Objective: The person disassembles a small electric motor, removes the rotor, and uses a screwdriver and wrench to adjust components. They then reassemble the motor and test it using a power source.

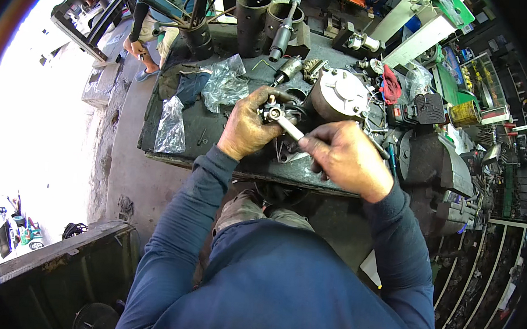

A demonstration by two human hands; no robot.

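Note:
My right hand (352, 158) is closed around the handle of a silver wrench (290, 129). The ring end of this wrench sits over a fitting on a small dark metal part, beside my left hand's fingers. Against that part, my left hand (245, 124) is closed with thumb and fingers around it; its exact kind is mostly hidden by the fingers. A round housing with a silver cover (344, 92) stands just beyond the wrench, to the right. Both hands are over the near edge of a dark workbench (216, 141).
Clear plastic bags (226, 83) and a dark cloth (190, 88) lie at the bench's left. Perforated metal cylinders (252, 23) stand at the back. A bench vise (435, 161) is at the right. Beyond the bench's far left, another person's hand (136, 49) shows.

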